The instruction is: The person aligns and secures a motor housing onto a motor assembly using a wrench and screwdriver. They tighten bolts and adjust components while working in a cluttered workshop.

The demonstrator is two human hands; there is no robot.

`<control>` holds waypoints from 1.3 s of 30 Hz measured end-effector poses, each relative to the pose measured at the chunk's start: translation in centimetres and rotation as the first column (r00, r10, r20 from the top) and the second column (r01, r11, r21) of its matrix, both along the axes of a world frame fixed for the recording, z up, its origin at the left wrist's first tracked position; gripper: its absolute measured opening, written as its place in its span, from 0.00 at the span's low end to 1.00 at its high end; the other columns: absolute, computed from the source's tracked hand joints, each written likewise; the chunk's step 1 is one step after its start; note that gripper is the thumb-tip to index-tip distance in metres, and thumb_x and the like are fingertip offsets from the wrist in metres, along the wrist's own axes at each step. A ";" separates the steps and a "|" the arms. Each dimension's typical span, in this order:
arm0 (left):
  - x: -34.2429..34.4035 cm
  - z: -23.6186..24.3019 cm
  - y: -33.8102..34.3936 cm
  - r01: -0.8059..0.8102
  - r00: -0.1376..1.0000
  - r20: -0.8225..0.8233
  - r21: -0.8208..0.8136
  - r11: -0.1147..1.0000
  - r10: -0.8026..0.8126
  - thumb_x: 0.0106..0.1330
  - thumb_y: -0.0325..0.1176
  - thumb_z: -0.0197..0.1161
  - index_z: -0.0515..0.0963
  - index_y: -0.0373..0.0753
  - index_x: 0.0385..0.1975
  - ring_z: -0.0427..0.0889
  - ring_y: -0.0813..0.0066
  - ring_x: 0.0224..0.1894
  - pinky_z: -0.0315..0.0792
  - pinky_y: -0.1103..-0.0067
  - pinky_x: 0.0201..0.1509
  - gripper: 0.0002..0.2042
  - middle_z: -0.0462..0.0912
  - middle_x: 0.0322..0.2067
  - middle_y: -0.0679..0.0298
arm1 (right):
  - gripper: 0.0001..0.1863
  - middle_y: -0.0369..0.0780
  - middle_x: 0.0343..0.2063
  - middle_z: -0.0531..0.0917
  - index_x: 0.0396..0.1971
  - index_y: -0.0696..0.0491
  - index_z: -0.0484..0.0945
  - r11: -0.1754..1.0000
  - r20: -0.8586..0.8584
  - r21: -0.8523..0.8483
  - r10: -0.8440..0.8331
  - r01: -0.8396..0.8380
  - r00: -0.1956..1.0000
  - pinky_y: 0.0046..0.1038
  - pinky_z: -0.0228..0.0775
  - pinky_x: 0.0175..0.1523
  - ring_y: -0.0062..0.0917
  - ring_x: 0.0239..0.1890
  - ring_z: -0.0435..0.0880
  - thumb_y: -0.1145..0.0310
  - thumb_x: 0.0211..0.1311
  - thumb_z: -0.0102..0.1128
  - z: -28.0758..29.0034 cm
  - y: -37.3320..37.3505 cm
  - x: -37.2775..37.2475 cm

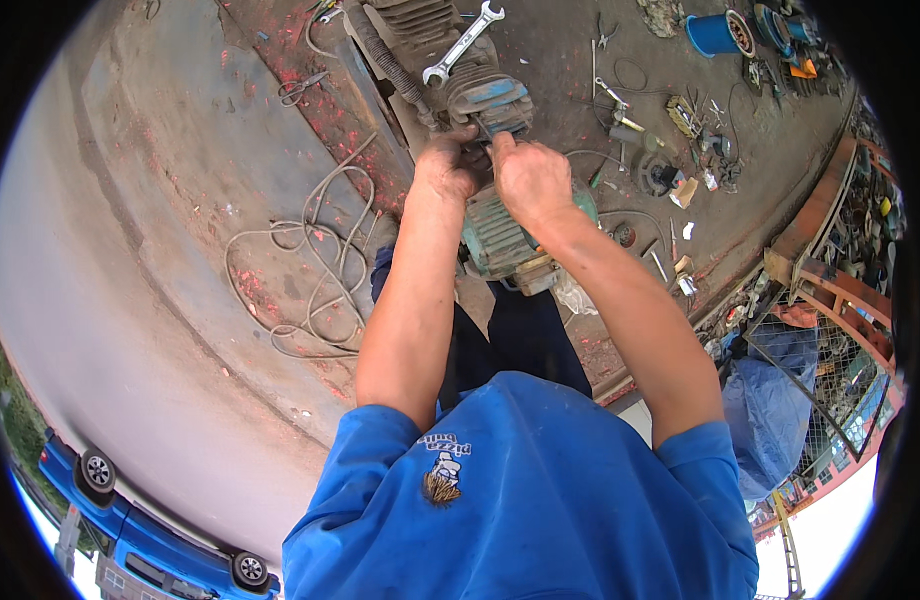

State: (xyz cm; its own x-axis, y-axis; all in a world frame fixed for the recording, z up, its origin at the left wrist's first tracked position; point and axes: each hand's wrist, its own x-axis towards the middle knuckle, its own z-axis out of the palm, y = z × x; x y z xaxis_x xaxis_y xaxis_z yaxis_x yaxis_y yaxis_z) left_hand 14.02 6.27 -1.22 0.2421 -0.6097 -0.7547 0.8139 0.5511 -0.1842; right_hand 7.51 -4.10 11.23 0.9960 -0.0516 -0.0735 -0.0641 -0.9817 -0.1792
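Motor (505, 240) in green sits nearest, looped cable (308, 225) to its left. Beyond, left hand (450, 165) and right hand (532, 180) curl against a blue-grey machine (492, 98), fingertips hidden, any grip impossible to tell; a wrench (465, 46) lies on its far part.

Centre: the left hand (448, 163) and the right hand (530, 180) are side by side at the near end of the machine (490, 95). A wrench (464, 44) lies on the machine, beyond the hands. The motor (505, 240) sits between the forearms (420, 285), nearer the person (540, 490). Left: a cable (313, 222) lies on the ground (180, 110) beside the left forearm; a vehicle (125, 520) stands at lower left. Right: pliers (606, 38) lie beyond the right hand, left of a cylinder (715, 35); nearer the person, a tarp (770, 405) lies at far right.
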 end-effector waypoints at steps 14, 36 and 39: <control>0.1 1.3 1.5 -0.050 0.997 0.052 -0.165 0.985 0.060 0.73 0.28 0.51 0.73 0.33 0.46 0.82 0.52 0.38 0.79 0.58 0.40 0.08 0.81 0.40 0.48 | 0.12 0.49 0.39 0.86 0.44 0.59 0.75 0.727 -0.274 0.390 -0.494 0.565 0.825 0.39 0.74 0.35 0.38 0.32 0.83 0.67 0.69 0.57 1.1 3.0 1.4; -0.9 0.0 1.2 -0.280 0.960 -0.057 -0.205 0.938 0.274 0.65 0.20 0.57 0.73 0.37 0.48 0.81 0.56 0.41 0.78 0.54 0.42 0.12 0.79 0.41 0.55 | 0.11 0.43 0.36 0.83 0.35 0.59 0.79 0.853 -0.219 0.141 -0.468 0.503 0.856 0.37 0.74 0.32 0.33 0.28 0.81 0.66 0.67 0.62 -1.9 2.5 1.5; -0.8 0.2 2.0 -0.197 0.980 -0.054 -0.285 0.938 0.190 0.66 0.20 0.56 0.72 0.39 0.53 0.80 0.54 0.45 0.77 0.53 0.46 0.15 0.79 0.45 0.54 | 0.15 0.43 0.35 0.86 0.42 0.63 0.80 -0.021 -0.661 0.558 -0.617 0.830 0.428 0.28 0.75 0.33 0.25 0.31 0.83 0.65 0.69 0.62 -2.0 1.2 2.6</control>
State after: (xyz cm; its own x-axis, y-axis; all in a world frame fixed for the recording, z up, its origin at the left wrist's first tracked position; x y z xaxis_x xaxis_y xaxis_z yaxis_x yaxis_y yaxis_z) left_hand 13.19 8.25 -1.04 0.3600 -0.7451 -0.5615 0.6899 0.6178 -0.3774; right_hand 10.11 -2.93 9.20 0.4100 -0.5551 -0.7238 -0.7779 0.2015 -0.5952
